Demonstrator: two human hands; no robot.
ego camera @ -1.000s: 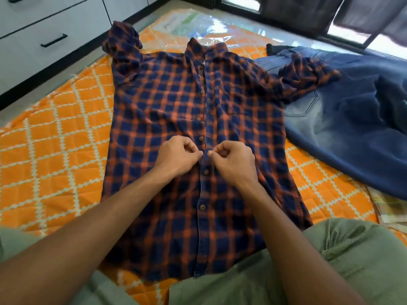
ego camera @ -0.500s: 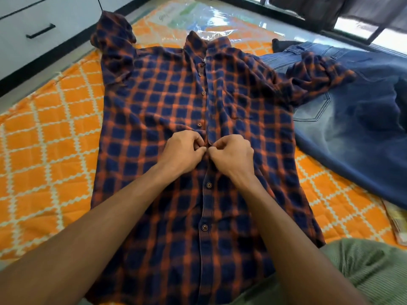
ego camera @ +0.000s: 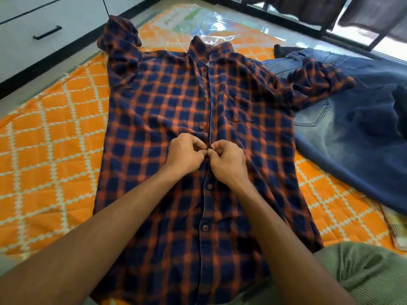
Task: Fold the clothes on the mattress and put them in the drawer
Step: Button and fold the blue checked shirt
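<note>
A navy and orange plaid shirt (ego camera: 158, 111) lies face up on the orange quilted mattress (ego camera: 48, 137), collar away from me. Its left sleeve is bunched at the top left, and its right sleeve lies crumpled over the blue jeans (ego camera: 356, 137). My left hand (ego camera: 186, 154) and my right hand (ego camera: 228, 160) meet at the button placket in the shirt's middle. Each pinches one edge of the placket with curled fingers. Buttons below the hands are fastened; the ones above sit beside an open placket.
White drawers with a black handle (ego camera: 47, 33) stand at the upper left, beyond the mattress edge. A clear plastic bag (ego camera: 198, 25) lies past the collar. Dark cloth (ego camera: 284, 50) peeks out by the jeans. My green-clad knee (ego camera: 356, 274) is at the lower right.
Both hands have moved one button higher along the placket, away from me. The view has tilted slightly, and the shirt lies as before.
</note>
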